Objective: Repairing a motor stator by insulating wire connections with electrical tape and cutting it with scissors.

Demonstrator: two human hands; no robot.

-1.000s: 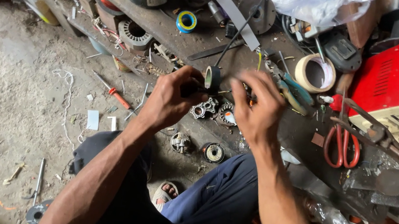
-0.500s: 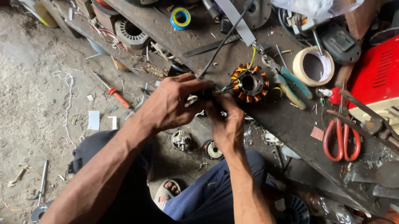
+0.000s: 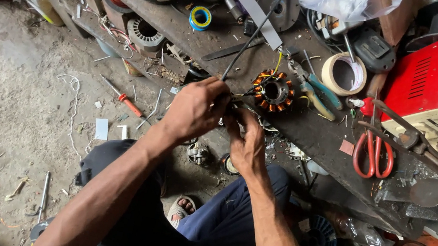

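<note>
I judge lead-work underway: my left hand and right hand pinch wires at the stator's seven o'clock; steadiness next.

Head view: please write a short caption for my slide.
Both hands, left hand and right hand, work wires at a copper-wound stator on a cluttered workbench beside red-handled scissors.

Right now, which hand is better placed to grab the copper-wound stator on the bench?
Probably the right hand: it sits directly below the stator, nearer to it. The left hand is further off to the side and appears to pinch the stator's wires in its fingers.
</note>
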